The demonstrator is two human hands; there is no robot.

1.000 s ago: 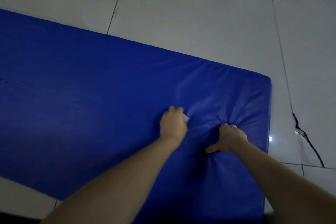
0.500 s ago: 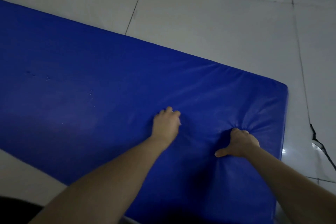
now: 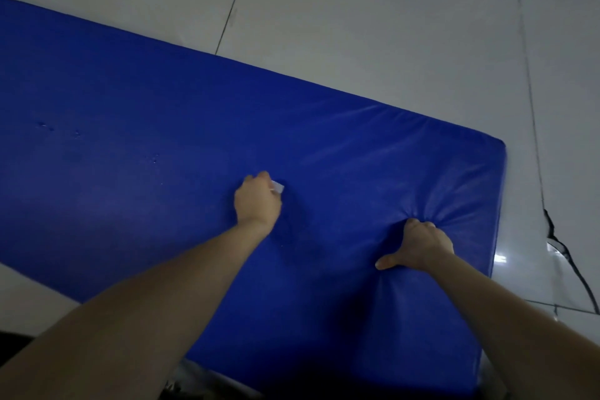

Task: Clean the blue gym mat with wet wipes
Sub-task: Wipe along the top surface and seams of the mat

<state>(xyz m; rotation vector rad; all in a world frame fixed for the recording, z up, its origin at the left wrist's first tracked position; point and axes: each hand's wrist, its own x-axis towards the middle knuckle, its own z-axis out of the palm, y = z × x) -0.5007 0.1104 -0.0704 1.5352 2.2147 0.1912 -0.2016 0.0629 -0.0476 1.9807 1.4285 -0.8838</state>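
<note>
A thick blue gym mat [image 3: 136, 146] lies on the tiled floor and fills most of the view. My left hand [image 3: 258, 201] presses down on the mat's middle, curled round a white wet wipe [image 3: 278, 187] whose corner peeks out at the fingertips. My right hand [image 3: 420, 245] rests near the mat's right end with its fingers curled under and thumb stretched left. It pushes into the cover, which wrinkles around the knuckles.
Pale floor tiles [image 3: 373, 36] surround the mat at the back and right. A dark crack or cable [image 3: 565, 256] runs across the floor just right of the mat's end. Small specks [image 3: 48, 127] dot the mat's left part.
My left hand has slid a little along the mat, and the wipe's white corner shows again at its fingertips. The right hand stays pressed in the same spot.
</note>
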